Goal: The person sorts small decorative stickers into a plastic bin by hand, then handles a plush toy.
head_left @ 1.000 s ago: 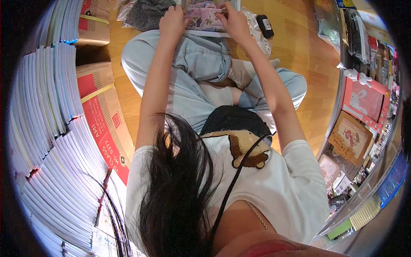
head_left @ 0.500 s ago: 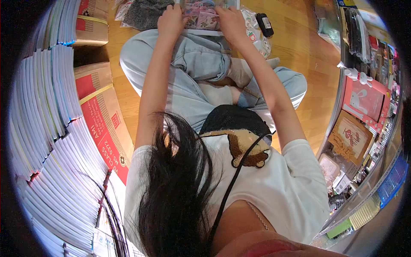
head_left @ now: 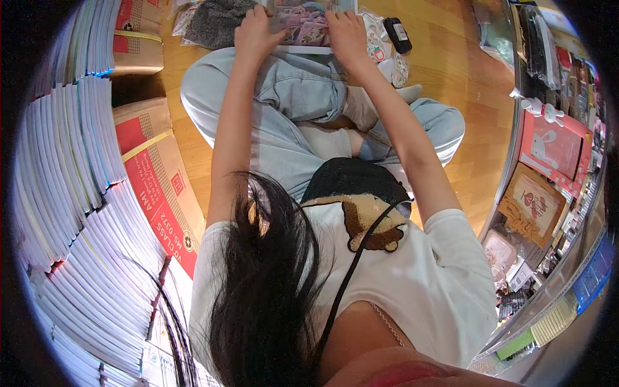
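Note:
A shallow clear box (head_left: 312,49) with a pale rim stands at the top of the view, just beyond my crossed legs. Small pink and bluish items (head_left: 307,24) lie inside it; their kind is too small to make out. My left hand (head_left: 256,33) grips its left side, the thumb reaching over the edge. On the opposite side, my right hand (head_left: 348,40) holds the right edge, fingers pointing away from me. The far end of the box is cut off by the frame.
Left of the box lies a dark grey fuzzy cloth (head_left: 216,24). Strawberry-print packets (head_left: 380,48) and a black labelled object (head_left: 398,35) are on the wooden floor (head_left: 445,71) at right. Paper stacks (head_left: 58,168) and cartons (head_left: 158,187) line the left; a crowded shelf (head_left: 548,155) stands right.
The view has shifted slightly, so the box sits a little lower in it. My left thumb now stretches further over the box; both hands stay at its sides.

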